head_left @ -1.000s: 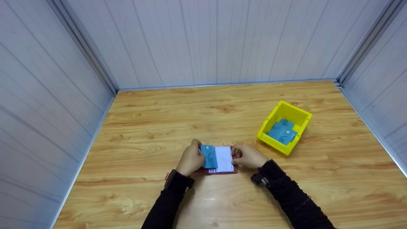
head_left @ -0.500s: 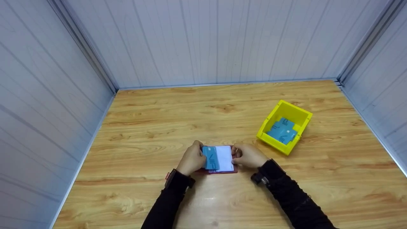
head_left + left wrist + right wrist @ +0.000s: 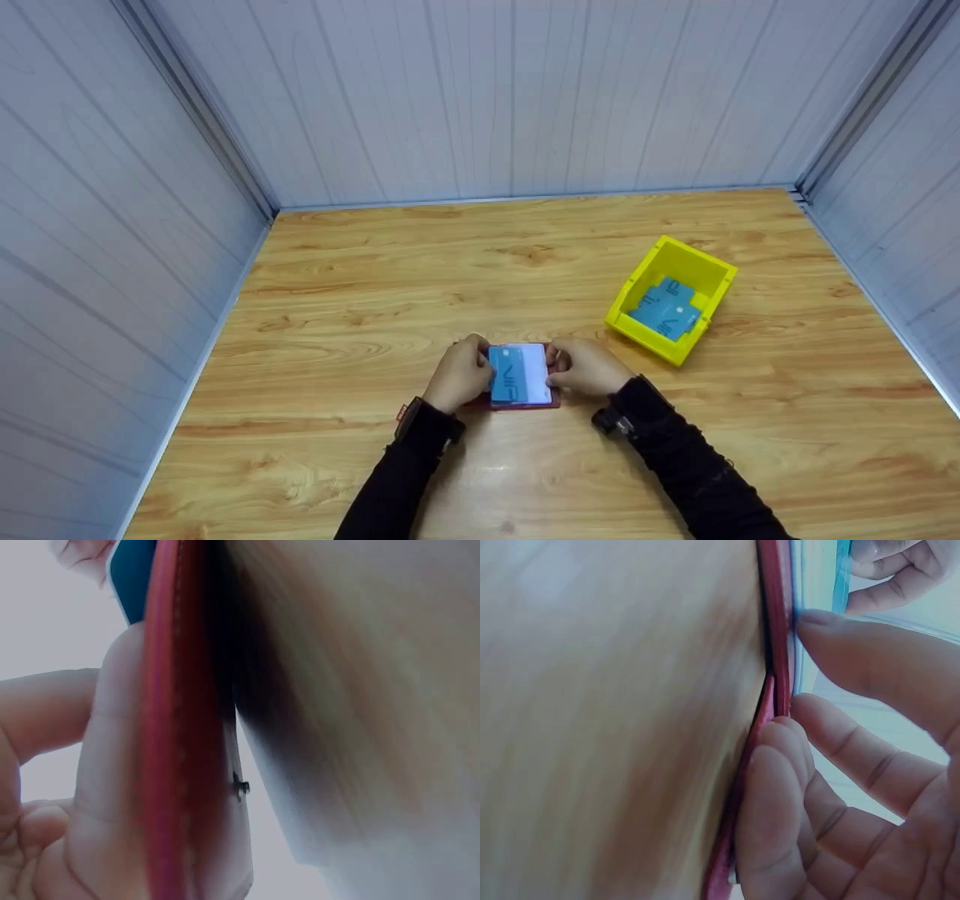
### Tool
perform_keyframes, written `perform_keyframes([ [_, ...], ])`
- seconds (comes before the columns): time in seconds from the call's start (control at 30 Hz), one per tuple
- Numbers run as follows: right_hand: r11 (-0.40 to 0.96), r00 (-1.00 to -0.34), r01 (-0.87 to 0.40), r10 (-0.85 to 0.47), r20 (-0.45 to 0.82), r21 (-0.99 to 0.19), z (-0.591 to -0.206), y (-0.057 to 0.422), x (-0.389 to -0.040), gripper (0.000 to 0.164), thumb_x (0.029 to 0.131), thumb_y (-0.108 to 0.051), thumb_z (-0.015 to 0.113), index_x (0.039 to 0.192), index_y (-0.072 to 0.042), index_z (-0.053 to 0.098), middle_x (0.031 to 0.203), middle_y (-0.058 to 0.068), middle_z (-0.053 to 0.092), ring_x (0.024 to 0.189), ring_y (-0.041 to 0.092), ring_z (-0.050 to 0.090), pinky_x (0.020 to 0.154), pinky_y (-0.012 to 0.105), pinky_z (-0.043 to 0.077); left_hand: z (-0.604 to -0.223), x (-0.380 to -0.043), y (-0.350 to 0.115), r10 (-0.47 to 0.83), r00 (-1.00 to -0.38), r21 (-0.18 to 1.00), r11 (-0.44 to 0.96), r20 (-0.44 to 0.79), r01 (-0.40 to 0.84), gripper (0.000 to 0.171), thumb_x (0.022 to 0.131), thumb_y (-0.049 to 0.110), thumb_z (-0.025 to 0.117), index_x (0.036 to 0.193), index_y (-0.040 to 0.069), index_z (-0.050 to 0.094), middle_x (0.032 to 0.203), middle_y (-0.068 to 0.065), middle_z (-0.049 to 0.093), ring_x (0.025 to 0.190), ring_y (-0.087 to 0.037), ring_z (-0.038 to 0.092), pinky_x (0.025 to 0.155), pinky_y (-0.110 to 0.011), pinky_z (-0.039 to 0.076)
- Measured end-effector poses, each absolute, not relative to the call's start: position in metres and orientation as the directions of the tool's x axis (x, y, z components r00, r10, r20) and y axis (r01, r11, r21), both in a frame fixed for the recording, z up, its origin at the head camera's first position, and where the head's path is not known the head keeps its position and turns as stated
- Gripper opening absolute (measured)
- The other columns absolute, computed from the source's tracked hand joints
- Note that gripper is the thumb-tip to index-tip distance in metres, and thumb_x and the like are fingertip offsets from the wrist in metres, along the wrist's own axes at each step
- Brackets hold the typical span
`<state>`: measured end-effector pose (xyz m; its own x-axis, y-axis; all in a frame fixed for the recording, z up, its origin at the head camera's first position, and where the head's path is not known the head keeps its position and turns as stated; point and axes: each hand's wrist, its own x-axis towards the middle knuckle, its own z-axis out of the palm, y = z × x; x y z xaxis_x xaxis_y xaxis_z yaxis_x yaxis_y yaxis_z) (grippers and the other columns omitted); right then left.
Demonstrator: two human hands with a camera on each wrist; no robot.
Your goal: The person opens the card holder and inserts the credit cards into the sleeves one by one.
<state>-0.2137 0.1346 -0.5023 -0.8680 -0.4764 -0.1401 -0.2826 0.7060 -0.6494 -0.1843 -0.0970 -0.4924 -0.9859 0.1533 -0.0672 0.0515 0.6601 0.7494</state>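
A blue card point(image 3: 508, 375) with dark lettering lies over the left part of a white sleeve page point(image 3: 535, 371), in an opened red card holder point(image 3: 553, 406) on the table. My left hand point(image 3: 457, 373) pinches the card's left edge with thumb and fingers. On the other side, my right hand point(image 3: 589, 367) grips the holder's right edge. In the left wrist view the red cover point(image 3: 169, 727) with stitching stands close beside a finger, the blue card behind it. The right wrist view has thumb and fingertips at the clear page and red cover point(image 3: 776, 585).
Back right of the hands, a yellow bin point(image 3: 619, 315) holds several blue cards point(image 3: 666, 311) of the same look. The wood-grain table point(image 3: 375, 285) is bounded by white panel walls point(image 3: 480, 97) at the back and sides.
My left hand has moved slightly right with the blue card, which now covers more of the white page and sits straighter on it. The right hand stays in place.
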Motion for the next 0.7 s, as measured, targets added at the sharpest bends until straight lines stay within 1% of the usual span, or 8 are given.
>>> perform_keyframes([
  [0.13,0.706,-0.868,-0.280,-0.475,-0.142,-0.651,-0.502,0.134,-0.214,0.020,0.078,-0.014,0.080,0.091,-0.011,0.065,0.075,0.000,0.062,0.068,0.013,0.053,0.064,0.027,0.042,-0.492,-0.185,-0.093,0.179,-0.981,0.748,0.660,-0.071,0.066,0.038,0.082,-0.004,0.056,0.120,-0.009,0.057,0.078,-0.002,0.057,0.069,-0.014,0.052,0.062,-0.026,0.044],
  [0.27,0.703,-0.869,-0.271,-0.472,-0.146,-0.658,-0.503,0.134,-0.213,0.020,0.078,-0.014,0.080,0.091,-0.011,0.065,0.075,0.000,0.062,0.068,0.013,0.054,0.063,0.027,0.043,-0.491,-0.186,-0.089,0.196,-0.978,0.750,0.657,-0.072,0.077,0.040,0.081,-0.005,0.057,0.120,-0.010,0.057,0.074,0.000,0.052,0.063,-0.012,0.049,0.057,-0.024,0.042],
  [0.43,0.700,-0.870,-0.262,-0.470,-0.151,-0.665,-0.504,0.134,-0.213,0.021,0.079,-0.013,0.079,0.092,-0.010,0.064,0.074,0.001,0.060,0.067,0.014,0.052,0.062,0.027,0.042,-0.492,-0.187,-0.083,0.199,-0.976,0.741,0.668,-0.091,0.067,0.039,0.084,-0.004,0.058,0.123,-0.009,0.057,0.071,0.001,0.048,0.061,-0.011,0.046,0.055,-0.023,0.039],
  [0.57,0.703,-0.870,-0.259,-0.468,-0.157,-0.662,-0.504,0.135,-0.214,0.021,0.079,-0.015,0.079,0.093,-0.011,0.064,0.075,0.000,0.060,0.067,0.014,0.052,0.061,0.027,0.042,-0.492,-0.189,-0.078,0.194,-0.976,0.730,0.681,-0.098,0.062,0.038,0.085,-0.004,0.056,0.123,-0.009,0.057,0.079,-0.006,0.057,0.065,-0.014,0.050,0.058,-0.025,0.042],
  [0.67,0.698,-0.864,-0.288,-0.485,-0.137,-0.655,-0.504,0.135,-0.214,0.021,0.079,-0.015,0.079,0.093,-0.010,0.064,0.075,0.000,0.060,0.067,0.013,0.053,0.061,0.027,0.042,-0.491,-0.189,-0.075,0.197,-0.977,0.706,0.703,-0.084,0.081,0.037,0.085,-0.003,0.055,0.121,-0.009,0.058,0.088,-0.011,0.061,0.069,-0.017,0.051,0.062,-0.027,0.043],
  [0.7,0.695,-0.861,-0.301,-0.492,-0.127,-0.653,-0.503,0.135,-0.214,0.021,0.079,-0.014,0.079,0.092,-0.010,0.064,0.075,0.000,0.061,0.067,0.013,0.053,0.061,0.027,0.042,-0.491,-0.189,-0.074,0.197,-0.977,0.699,0.710,-0.081,0.085,0.036,0.085,-0.004,0.055,0.120,-0.009,0.058,0.088,-0.011,0.062,0.070,-0.017,0.051,0.063,-0.027,0.043],
])
